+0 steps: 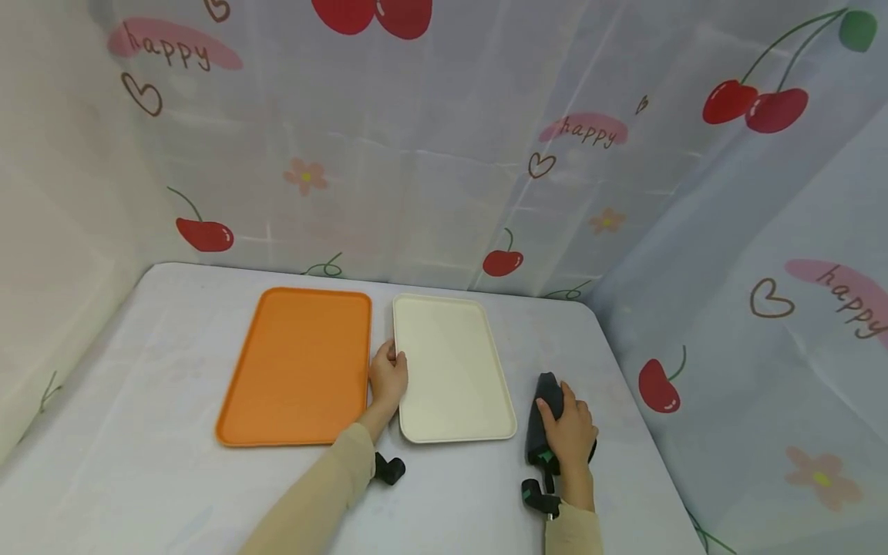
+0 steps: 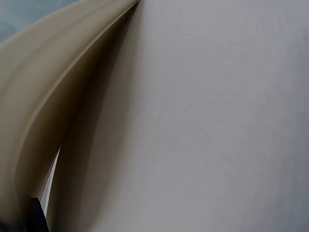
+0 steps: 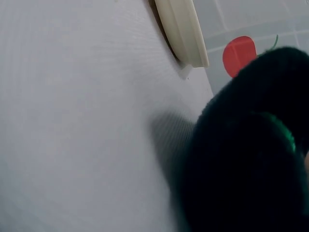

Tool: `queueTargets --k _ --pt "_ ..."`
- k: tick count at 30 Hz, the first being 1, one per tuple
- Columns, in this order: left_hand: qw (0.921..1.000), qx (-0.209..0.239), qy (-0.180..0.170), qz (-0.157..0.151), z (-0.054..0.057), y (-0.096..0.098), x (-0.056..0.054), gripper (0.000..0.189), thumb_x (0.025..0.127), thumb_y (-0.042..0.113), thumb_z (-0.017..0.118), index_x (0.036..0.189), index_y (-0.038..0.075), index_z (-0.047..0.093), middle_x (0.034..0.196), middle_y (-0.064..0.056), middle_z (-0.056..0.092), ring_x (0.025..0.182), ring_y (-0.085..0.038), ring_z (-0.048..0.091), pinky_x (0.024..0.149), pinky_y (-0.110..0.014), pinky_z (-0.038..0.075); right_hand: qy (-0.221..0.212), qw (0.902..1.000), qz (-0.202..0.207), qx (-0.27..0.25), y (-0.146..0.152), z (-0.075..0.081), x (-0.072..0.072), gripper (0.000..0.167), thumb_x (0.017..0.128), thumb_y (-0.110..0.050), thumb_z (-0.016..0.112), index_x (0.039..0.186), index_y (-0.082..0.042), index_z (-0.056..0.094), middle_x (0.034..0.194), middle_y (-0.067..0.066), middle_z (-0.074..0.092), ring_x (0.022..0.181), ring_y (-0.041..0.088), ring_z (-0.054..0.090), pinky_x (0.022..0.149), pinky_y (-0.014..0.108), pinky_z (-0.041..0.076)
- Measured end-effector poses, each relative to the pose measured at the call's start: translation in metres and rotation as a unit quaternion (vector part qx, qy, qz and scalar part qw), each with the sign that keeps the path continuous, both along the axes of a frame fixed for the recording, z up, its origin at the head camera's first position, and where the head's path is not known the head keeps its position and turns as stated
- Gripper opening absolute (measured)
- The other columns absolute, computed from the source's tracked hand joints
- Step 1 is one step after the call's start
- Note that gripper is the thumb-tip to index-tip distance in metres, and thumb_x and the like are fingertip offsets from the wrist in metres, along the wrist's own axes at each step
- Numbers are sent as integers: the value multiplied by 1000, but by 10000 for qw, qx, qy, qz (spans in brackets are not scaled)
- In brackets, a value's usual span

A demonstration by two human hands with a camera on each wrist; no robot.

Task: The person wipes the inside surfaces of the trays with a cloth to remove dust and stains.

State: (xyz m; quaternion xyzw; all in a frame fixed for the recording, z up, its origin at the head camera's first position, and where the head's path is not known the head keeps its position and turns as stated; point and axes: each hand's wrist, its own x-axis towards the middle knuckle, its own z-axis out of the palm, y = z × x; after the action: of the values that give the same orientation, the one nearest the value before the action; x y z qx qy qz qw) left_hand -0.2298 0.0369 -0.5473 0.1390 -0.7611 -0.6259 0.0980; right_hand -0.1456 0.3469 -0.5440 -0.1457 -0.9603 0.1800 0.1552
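Observation:
In the head view my left hand (image 1: 389, 376) grips the left rim of a cream rectangular tray (image 1: 454, 370), its thumb over the edge. Left of that hand lies an orange rectangular tray (image 1: 298, 366). Over on the right, my right hand (image 1: 572, 432) holds a long, dark grey, soft-looking item (image 1: 543, 416) at the table; its exact kind does not show. Close up in the right wrist view, this dark item (image 3: 241, 159) has a fuzzy, rounded edge, and the cream tray's corner (image 3: 186, 38) stands beyond it. The left wrist view shows mostly a beige sleeve (image 2: 43, 92), hiding the hand.
A white-covered table (image 1: 139, 401) bears everything. Behind and to the right hangs a curtain (image 1: 416, 208) printed with cherries and flowers, close to the table's far and right edges. Black wrist camera mounts (image 1: 391, 469) sit by both sleeves.

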Motion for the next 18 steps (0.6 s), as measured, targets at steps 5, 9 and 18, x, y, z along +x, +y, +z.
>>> queueTargets --k 5,9,18 --pt "9994 346 -6 4 2 1 1 37 97 6 54 133 -5 55 113 -23 68 92 -30 65 75 -37 56 -28 9996 -111 -255 -1 4 -2 61 94 -36 62 137 6 48 122 36 55 111 51 54 84 69 42" --pt "9977 667 119 44 3 1 1 37 97 4 53 134 -5 54 119 -25 65 101 -33 64 85 -43 55 147 9992 -95 -358 -2 4 -3 54 95 -31 62 132 7 52 119 35 57 110 51 55 85 70 42" --pt "9895 1406 349 5 -1 -2 6 41 99 4 52 139 -2 50 119 -25 64 102 -32 61 80 -26 52 940 9948 210 -323 -3 0 0 45 93 -22 66 133 -5 56 106 32 59 94 49 58 73 66 45"
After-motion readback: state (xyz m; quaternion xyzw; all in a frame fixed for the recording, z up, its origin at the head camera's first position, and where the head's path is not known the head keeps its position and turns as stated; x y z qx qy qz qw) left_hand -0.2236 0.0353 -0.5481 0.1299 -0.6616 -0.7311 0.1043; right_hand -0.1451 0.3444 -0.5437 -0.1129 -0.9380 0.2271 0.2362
